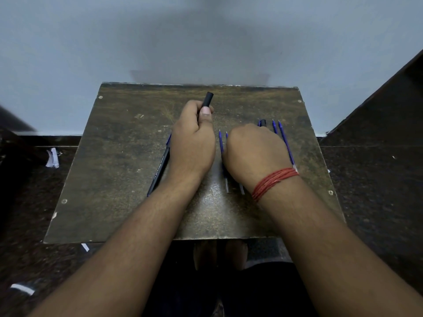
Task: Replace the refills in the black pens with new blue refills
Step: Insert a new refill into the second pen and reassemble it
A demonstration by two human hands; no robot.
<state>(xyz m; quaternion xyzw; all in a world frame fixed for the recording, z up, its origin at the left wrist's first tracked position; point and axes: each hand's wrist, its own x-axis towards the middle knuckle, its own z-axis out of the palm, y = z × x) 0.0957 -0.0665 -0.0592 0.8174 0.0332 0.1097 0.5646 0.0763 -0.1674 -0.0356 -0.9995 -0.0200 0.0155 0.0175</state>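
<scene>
Black pen (207,100) gripped in the closed left hand (193,143); right hand (255,154) curled over blue refills (283,138) on the table (114,156), grip unclear

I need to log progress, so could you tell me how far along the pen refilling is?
Early, it seems. One black pen lies assembled by the left wrist; whether it is refilled cannot be told. The left hand grips a black pen barrel, while the right hand rests over the loose blue refills on the table. Several refills remain unused.
</scene>
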